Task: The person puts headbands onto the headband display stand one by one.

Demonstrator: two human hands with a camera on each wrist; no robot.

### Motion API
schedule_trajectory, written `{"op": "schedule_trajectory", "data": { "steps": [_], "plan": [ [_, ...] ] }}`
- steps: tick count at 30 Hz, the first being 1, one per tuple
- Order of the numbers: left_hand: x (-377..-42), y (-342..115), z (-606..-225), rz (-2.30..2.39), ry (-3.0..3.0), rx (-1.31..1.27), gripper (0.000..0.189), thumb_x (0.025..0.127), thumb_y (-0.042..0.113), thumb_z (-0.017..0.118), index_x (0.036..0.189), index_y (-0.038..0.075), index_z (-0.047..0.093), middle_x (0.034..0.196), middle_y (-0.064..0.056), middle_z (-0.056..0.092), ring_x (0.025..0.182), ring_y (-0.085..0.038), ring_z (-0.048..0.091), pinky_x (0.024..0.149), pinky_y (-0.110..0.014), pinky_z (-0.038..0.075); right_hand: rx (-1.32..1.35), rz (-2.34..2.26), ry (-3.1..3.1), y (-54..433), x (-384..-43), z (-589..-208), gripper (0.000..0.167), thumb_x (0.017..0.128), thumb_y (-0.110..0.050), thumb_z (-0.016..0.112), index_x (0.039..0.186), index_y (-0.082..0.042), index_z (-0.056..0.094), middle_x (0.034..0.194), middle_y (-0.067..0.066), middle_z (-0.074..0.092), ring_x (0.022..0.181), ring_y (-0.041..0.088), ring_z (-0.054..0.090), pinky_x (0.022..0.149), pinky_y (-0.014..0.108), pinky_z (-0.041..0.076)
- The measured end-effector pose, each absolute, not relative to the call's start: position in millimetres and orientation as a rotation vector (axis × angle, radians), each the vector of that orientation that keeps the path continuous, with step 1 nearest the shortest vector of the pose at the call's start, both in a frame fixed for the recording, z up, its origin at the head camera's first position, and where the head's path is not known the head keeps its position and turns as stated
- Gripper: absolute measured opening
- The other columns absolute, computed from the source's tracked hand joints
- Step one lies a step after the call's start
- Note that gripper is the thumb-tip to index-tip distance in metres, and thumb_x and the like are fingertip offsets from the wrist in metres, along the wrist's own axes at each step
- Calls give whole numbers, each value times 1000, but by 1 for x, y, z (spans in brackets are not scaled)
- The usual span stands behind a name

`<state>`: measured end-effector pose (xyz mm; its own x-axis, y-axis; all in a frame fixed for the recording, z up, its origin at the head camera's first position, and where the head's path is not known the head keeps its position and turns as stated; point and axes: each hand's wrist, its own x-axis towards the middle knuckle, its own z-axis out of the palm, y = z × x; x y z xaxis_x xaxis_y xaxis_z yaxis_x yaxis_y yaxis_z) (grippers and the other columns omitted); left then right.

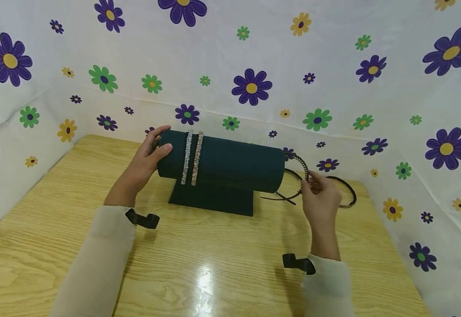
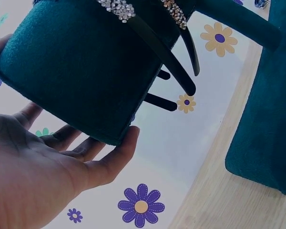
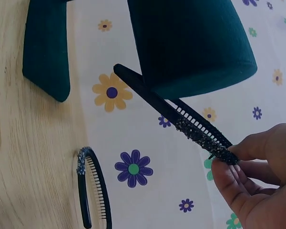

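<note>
A dark green velvet headband stand (image 1: pixel 234 164), a horizontal roll on a flat base, stands on the table. My left hand (image 1: pixel 147 154) holds its left end, thumb on the front and fingers round the far edge. Near that end, a silver rhinestone headband (image 1: pixel 187 156) and a rose-gold rhinestone headband (image 1: pixel 197 160) sit side by side over the roll. Beyond the right end, my right hand (image 1: pixel 322 193) pinches a black toothed headband (image 3: pixel 200 136) with dark sparkling stones between thumb and fingers. Its tips point toward the roll, and one overlaps the roll's end in the right wrist view.
Another dark headband (image 1: pixel 352 187) lies on the table (image 1: pixel 214 251) right of my right hand. More thin dark headband tips (image 1: pixel 287 199) show below the roll's right end. A white flower-patterned cloth (image 1: pixel 214 57) surrounds the table's back and sides.
</note>
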<state>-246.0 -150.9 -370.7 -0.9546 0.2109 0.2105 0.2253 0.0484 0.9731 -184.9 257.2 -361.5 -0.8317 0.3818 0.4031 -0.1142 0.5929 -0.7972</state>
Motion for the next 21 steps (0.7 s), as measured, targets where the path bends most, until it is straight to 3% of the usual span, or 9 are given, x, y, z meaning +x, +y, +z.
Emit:
{"op": "schedule_trajectory", "data": {
  "steps": [10, 16, 21],
  "plan": [
    [-246, -151, -372, -2121, -2255, -481, 58, 109, 34, 47, 162, 33, 24, 151, -15, 34, 126, -30, 49, 103, -31, 50, -69, 1151, -2212, 246, -187, -365, 30, 97, 4, 66, 127, 8, 68, 105, 24, 64, 95, 32, 68, 74, 3, 46],
    [-246, -151, -372, -2102, -2271, -477, 60, 109, 36, 47, 164, 30, 22, 152, -15, 34, 127, -29, 49, 108, -38, 48, -9, 1138, -2174, 239, -184, -363, 30, 97, 2, 68, 126, 7, 69, 103, 22, 65, 90, 20, 65, 74, 5, 47],
    [-248, -151, -374, -2084, -2276, -479, 60, 109, 37, 47, 164, 29, 22, 152, -16, 34, 128, -30, 49, 110, -42, 47, 67, 1129, -2133, 233, -182, -359, 30, 95, 4, 68, 125, 8, 69, 101, 24, 65, 87, 22, 65, 74, 5, 48]
  ]
}}
